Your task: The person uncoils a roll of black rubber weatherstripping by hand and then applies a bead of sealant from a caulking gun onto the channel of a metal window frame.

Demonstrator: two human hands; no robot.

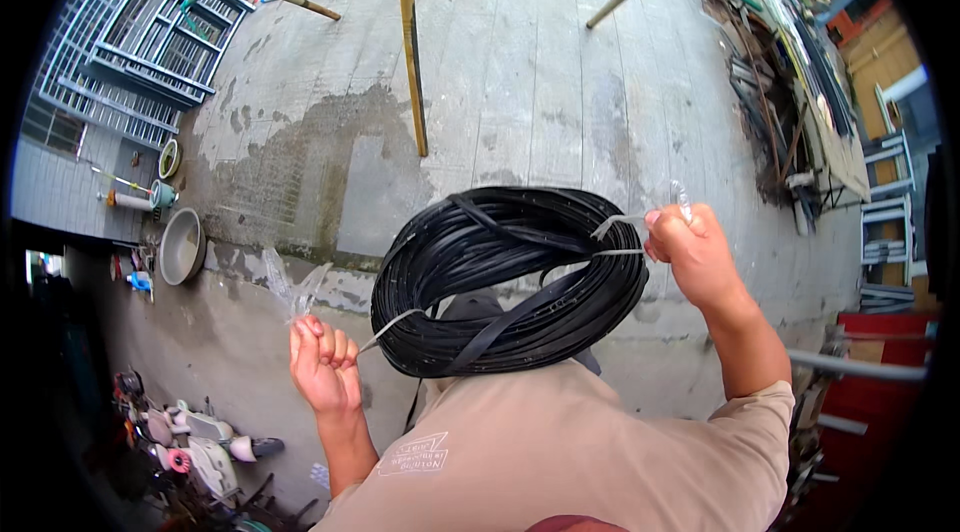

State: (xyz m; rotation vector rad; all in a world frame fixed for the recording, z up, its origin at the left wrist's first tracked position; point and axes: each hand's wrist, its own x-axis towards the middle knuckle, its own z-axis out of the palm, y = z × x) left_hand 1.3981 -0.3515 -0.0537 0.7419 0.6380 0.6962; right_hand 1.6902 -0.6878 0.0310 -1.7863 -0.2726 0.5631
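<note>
A thick coil of black cable (500, 242) hangs level in front of my body, with a flat black strip (525, 317) crossing its lower part. A pale plastic tie (393, 327) loops round the coil's left side, and my left hand (326, 364) is closed on it, a clear loose end fluttering above the fingers. On the right side, another pale plastic tie (618, 253) passes round the coil into my right hand (690, 250), which is a closed fist with a clear end poking out above. Both hands are apart from the cable itself.
Beyond the coil, a metal frame (406, 52) on yellow posts stands on wet concrete. A grey basin (182, 247) and metal racks (150, 37) are on the left. Scooters (212, 452) stand lower left. Scrap piles (765, 102) and a white ladder (888, 202) line the right.
</note>
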